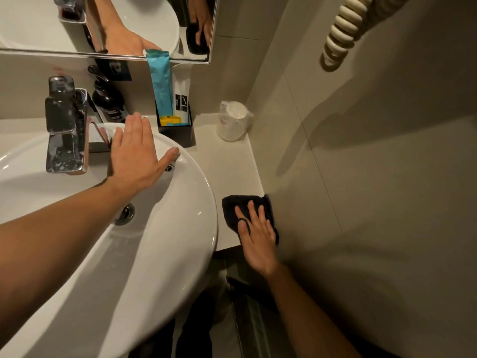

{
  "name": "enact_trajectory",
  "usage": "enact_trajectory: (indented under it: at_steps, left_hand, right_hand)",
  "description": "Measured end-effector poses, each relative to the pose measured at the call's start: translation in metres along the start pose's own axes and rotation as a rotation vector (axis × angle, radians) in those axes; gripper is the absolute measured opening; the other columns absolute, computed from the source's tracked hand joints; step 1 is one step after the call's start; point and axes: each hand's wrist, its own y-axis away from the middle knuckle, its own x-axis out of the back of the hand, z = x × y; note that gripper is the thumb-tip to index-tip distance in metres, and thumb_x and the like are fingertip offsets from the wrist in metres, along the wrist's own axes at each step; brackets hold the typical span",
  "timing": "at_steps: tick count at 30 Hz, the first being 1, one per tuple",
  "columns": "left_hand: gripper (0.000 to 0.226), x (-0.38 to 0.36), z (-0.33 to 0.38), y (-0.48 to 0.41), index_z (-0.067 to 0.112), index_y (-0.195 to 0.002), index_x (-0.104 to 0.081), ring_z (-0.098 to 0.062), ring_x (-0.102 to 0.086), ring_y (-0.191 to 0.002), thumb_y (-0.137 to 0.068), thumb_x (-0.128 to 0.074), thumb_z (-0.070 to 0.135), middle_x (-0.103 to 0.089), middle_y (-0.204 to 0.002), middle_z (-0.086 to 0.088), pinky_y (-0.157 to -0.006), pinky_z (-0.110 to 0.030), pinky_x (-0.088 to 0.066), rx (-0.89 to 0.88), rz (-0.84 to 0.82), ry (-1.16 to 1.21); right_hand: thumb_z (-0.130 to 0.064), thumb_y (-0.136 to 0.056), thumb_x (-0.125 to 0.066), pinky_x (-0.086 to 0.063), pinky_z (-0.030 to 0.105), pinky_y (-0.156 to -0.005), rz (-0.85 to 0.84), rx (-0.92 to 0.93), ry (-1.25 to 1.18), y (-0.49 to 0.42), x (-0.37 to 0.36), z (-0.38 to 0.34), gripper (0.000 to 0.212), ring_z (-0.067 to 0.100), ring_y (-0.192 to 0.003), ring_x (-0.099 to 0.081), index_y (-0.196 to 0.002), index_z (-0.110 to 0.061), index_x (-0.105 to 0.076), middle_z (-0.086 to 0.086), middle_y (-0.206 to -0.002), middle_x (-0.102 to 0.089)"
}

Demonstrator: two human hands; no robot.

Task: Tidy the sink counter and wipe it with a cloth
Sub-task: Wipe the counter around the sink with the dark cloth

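A black cloth (235, 206) lies on the pale counter (227, 166) near its front right corner, against the wall. My right hand (255, 236) lies flat on the cloth, fingers spread, palm down. My left hand (136, 153) hovers open with fingers apart over the back rim of the white basin (180, 254), beside the faucet, holding nothing.
A chrome faucet (65, 125) stands at the basin's back. Behind it are a dark pump bottle (108, 99) and a black box (176, 130) holding a blue packet and sachets. A wrapped upturned cup (232, 120) sits by the wall. A mirror (108, 24) hangs above.
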Motion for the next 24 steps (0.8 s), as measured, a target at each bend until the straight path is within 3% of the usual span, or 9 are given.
enact_trajectory:
  at_steps: [4, 7, 10, 11, 14, 17, 19, 22, 24]
  left_hand:
    - [0.105, 0.001, -0.001, 0.000, 0.004, -0.160, -0.018, -0.037, -0.017, -0.156, -0.092, -0.018, 0.084, -0.021, -0.168, -0.020, -0.124, -0.056, -0.017, 0.008, -0.006, -0.006]
    - [0.106, 0.002, 0.000, -0.001, 0.005, -0.161, -0.017, -0.036, -0.016, -0.156, -0.091, -0.017, 0.085, -0.020, -0.168, -0.019, -0.124, -0.056, -0.017, 0.013, -0.018, -0.012]
    - [0.106, 0.003, -0.001, -0.002, 0.005, -0.161, -0.016, -0.036, -0.016, -0.156, -0.091, -0.016, 0.085, -0.020, -0.168, -0.019, -0.124, -0.056, -0.016, 0.018, -0.020, -0.005]
    - [0.106, 0.003, -0.001, -0.002, 0.005, -0.161, -0.016, -0.036, -0.016, -0.156, -0.091, -0.017, 0.085, -0.020, -0.168, -0.019, -0.124, -0.056, -0.017, 0.017, -0.021, -0.003]
    - [0.106, 0.004, -0.001, -0.003, 0.005, -0.161, -0.016, -0.036, -0.016, -0.156, -0.091, -0.018, 0.085, -0.021, -0.168, -0.019, -0.125, -0.056, -0.017, 0.014, -0.026, 0.001]
    - [0.106, 0.004, -0.002, -0.005, 0.005, -0.161, -0.016, -0.035, -0.016, -0.157, -0.091, -0.017, 0.085, -0.020, -0.169, -0.019, -0.125, -0.056, -0.017, 0.023, -0.033, 0.000]
    - [0.106, 0.005, -0.002, -0.004, 0.005, -0.161, -0.015, -0.034, -0.015, -0.157, -0.091, -0.017, 0.085, -0.020, -0.169, -0.018, -0.125, -0.056, -0.018, 0.023, -0.037, 0.000]
    - [0.107, 0.006, -0.002, -0.004, 0.005, -0.161, -0.015, -0.033, -0.014, -0.157, -0.091, -0.015, 0.085, -0.019, -0.169, -0.018, -0.125, -0.056, -0.019, 0.027, -0.045, 0.000]
    - [0.108, 0.006, -0.002, -0.005, 0.005, -0.161, -0.015, -0.033, -0.013, -0.158, -0.090, -0.014, 0.086, -0.018, -0.169, -0.017, -0.125, -0.056, -0.019, 0.028, -0.050, -0.008]
  right_hand:
    - [-0.058, -0.100, -0.003, 0.007, 0.038, -0.126, -0.033, -0.043, -0.072, 0.018, -0.002, 0.002, 0.059, 0.002, -0.152, 0.015, -0.154, -0.052, -0.024, -0.019, -0.168, 0.002]
    - [-0.068, -0.098, -0.008, 0.002, 0.043, -0.128, -0.095, -0.146, -0.360, 0.039, 0.001, 0.001, 0.055, 0.000, -0.152, 0.007, -0.144, -0.058, -0.037, -0.020, -0.167, -0.010]
    - [-0.088, -0.083, -0.031, -0.032, 0.049, -0.122, -0.145, -0.371, -0.951, 0.065, 0.018, -0.010, 0.078, 0.018, -0.144, -0.045, -0.142, -0.043, -0.055, -0.004, -0.151, -0.054]
    - [-0.086, -0.085, -0.032, -0.038, 0.051, -0.118, -0.172, -0.422, -1.102, 0.071, 0.026, -0.015, 0.081, 0.021, -0.136, -0.055, -0.143, -0.035, -0.056, 0.000, -0.144, -0.061]
    - [-0.067, -0.100, -0.019, -0.035, 0.050, -0.119, -0.145, -0.510, -1.362, 0.073, 0.050, -0.027, 0.072, 0.025, -0.133, -0.057, -0.144, -0.023, -0.055, 0.006, -0.142, -0.063]
    - [-0.062, -0.103, -0.029, -0.060, 0.046, -0.090, -0.127, -0.529, -1.578, 0.059, 0.074, -0.043, 0.066, 0.035, -0.111, -0.072, -0.134, -0.015, -0.063, 0.018, -0.127, -0.071]
    - [-0.062, -0.100, -0.036, -0.059, 0.049, -0.090, -0.042, -0.520, -1.617, 0.040, 0.085, -0.051, 0.065, 0.038, -0.113, -0.070, -0.133, -0.013, -0.062, 0.020, -0.127, -0.070]
    - [-0.064, -0.086, -0.055, -0.034, 0.057, -0.118, 0.092, -0.400, -1.520, -0.003, 0.104, -0.077, 0.070, 0.041, -0.133, -0.054, -0.138, -0.016, -0.059, 0.021, -0.142, -0.059]
    - [-0.068, -0.093, -0.044, -0.043, 0.045, -0.112, 0.095, -0.260, -1.385, -0.032, 0.114, -0.102, 0.061, 0.026, -0.120, -0.062, -0.136, -0.026, -0.058, 0.006, -0.131, -0.067]
